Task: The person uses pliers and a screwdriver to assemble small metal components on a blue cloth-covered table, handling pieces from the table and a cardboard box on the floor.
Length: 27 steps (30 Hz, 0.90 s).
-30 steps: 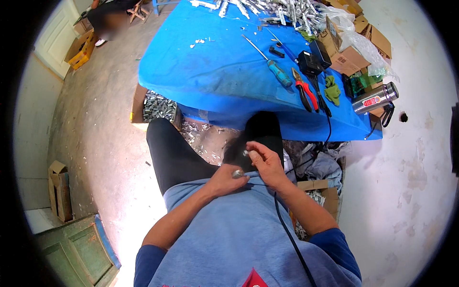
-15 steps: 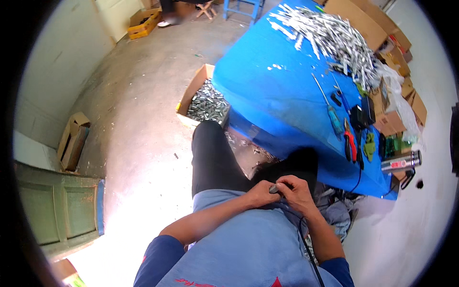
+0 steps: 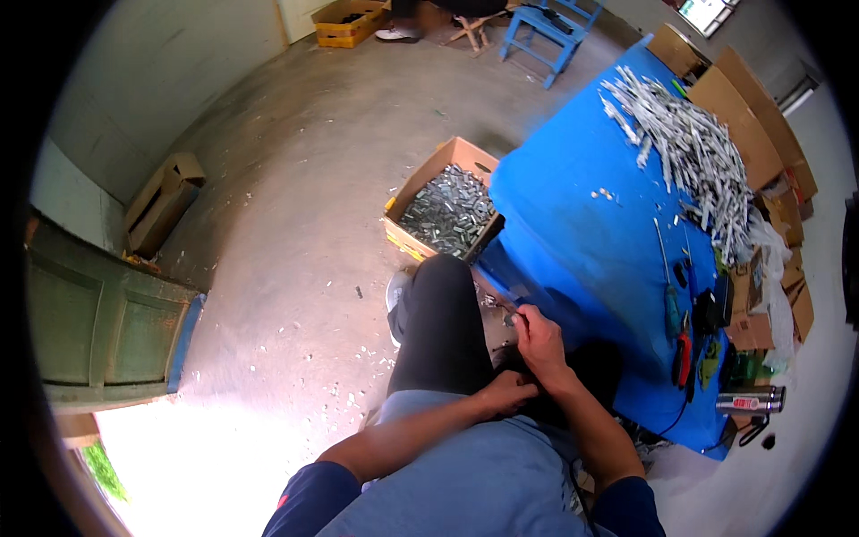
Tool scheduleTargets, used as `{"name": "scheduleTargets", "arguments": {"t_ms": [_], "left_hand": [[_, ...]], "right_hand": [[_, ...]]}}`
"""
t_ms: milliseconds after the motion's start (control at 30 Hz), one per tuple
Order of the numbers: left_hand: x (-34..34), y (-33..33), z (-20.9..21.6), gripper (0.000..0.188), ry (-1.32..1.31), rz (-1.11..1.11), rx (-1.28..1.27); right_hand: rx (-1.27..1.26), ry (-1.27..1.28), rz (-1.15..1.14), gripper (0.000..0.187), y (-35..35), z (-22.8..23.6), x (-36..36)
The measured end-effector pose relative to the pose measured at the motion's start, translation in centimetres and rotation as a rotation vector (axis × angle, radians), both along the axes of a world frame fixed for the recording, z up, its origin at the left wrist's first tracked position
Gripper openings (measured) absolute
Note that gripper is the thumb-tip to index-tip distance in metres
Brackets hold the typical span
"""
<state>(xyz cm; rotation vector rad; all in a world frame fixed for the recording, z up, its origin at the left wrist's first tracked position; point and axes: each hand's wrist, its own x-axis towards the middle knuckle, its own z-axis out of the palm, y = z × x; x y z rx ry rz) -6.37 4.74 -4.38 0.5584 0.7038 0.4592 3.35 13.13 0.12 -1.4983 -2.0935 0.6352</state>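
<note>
My right hand is raised ahead of my lap, near the blue-covered table's side. Its thumb and fingers pinch a small dark grey piece, apparently a short cylinder. Lower down, my left hand rests close against my lap with its fingers curled in. Anything inside that hand is hidden. Beyond my knee, an open cardboard box on the floor holds many short grey metal pieces. Both hands are apart from this box.
On the blue table lie a heap of silvery strips, a screwdriver and red-handled pliers. A metal flask stands by its near right corner. Far off are a blue chair and part of a seated person.
My hands have separated: the right has moved up and forward with the small grey piece, while the left stays low at my lap. The view has shifted, moving the table and box rightward and down.
</note>
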Motion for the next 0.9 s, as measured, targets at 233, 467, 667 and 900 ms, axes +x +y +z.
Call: {"name": "scheduleTargets", "arguments": {"t_ms": [233, 467, 667, 900], "left_hand": [[0.3, -0.2, -0.9, 0.022, 0.003, 0.136, 0.011], [1.7, -0.7, -3.0, 0.023, -0.008, 0.251, 0.198], [2.1, -1.1, -5.9, 0.020, 0.033, 0.392, 0.380], [0.8, -0.2, -3.7, 0.021, 0.026, 0.225, 0.186]], "right_hand": [[-0.655, 0.975, -0.143, 0.020, 5.2, 4.4, -7.3], [-0.608, 1.157, -0.338, 0.025, 12.6, 2.3, -12.0], [-0.741, 0.862, -0.220, 0.018, 3.9, 2.9, -11.2], [0.040, 0.567, 0.806, 0.020, -2.8, 20.4, -10.1]]}}
